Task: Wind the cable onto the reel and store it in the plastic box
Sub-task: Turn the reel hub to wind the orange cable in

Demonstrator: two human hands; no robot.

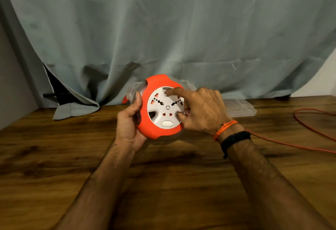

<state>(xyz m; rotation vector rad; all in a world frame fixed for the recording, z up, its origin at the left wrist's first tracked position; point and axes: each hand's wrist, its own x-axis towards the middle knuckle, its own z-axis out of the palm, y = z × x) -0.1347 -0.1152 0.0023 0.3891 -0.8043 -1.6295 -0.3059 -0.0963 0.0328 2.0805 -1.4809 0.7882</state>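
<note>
the orange cable reel [160, 106] is held up above the wooden tabletop [54, 157], its white socket face [164, 105] turned toward the camera. the left hand [129, 120] grips the reel's left edge, thumb along the orange rim and fingers [135, 100] curled round behind it. the right hand [201, 109] rests on the socket face with its fingers bent: the forefinger tip sits in a recess near the top of the white disc and another fingertip in a recess at the lower right. an orange thread band [225, 128] and a black band [234, 138] circle the right wrist. the orange cable [309, 129] trails from under that wrist across the tabletop to the right, looping back near the right edge. just behind the reel lies the clear plastic box [240, 107], partly hidden by the reel and the right hand. a grey curtain [163, 29] hangs behind everything, its hem lying on the tabletop at the left.
</note>
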